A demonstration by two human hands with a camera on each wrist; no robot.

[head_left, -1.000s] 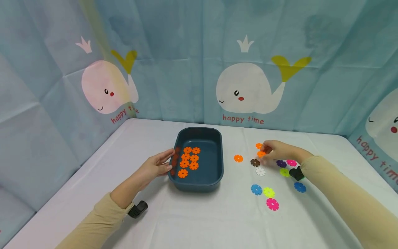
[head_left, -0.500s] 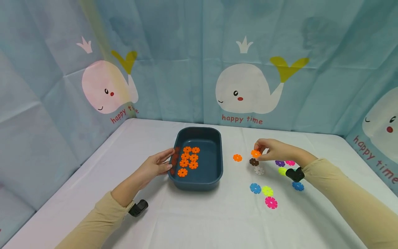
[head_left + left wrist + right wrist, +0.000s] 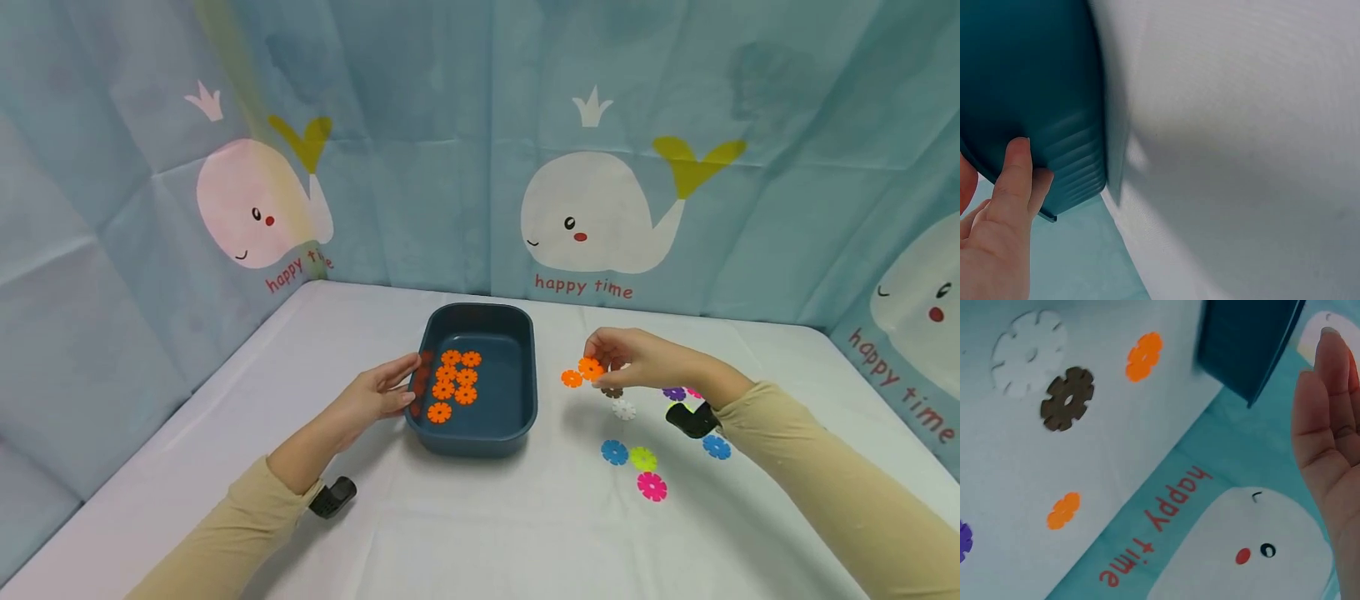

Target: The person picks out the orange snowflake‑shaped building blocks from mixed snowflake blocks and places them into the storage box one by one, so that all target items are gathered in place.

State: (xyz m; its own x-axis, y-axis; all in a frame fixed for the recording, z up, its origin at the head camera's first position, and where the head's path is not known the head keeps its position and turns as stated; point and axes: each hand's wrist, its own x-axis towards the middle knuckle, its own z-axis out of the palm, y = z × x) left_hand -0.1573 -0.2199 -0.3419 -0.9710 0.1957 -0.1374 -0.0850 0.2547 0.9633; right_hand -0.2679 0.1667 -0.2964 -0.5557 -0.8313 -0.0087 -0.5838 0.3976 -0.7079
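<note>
My right hand [image 3: 641,354] pinches an orange notched plastic disc [image 3: 590,369] between thumb and fingers, raised over the table. In the right wrist view, only an edge of this disc [image 3: 1353,370] shows behind the fingers. Just left of it, a second orange disc [image 3: 572,378] lies on the cloth; a further orange disc [image 3: 1063,510] is hidden behind the hand in the head view. My left hand [image 3: 378,392] rests against the left side of a dark blue bin [image 3: 468,448], its fingers [image 3: 1017,165] fairly straight on the outer wall. Several orange discs [image 3: 446,372] lie inside the bin.
Right of the bin lie a brown disc [image 3: 1067,400], a white disc [image 3: 624,409], blue discs [image 3: 614,452], a yellow disc [image 3: 643,458], pink discs [image 3: 652,486] and a purple disc [image 3: 673,393]. A whale-printed curtain [image 3: 420,208] stands behind the white-clothed table [image 3: 450,533].
My right hand has lifted the orange disc and carried it left, toward the bin, above the brown disc and close to the second orange one. The left hand stays at the bin.
</note>
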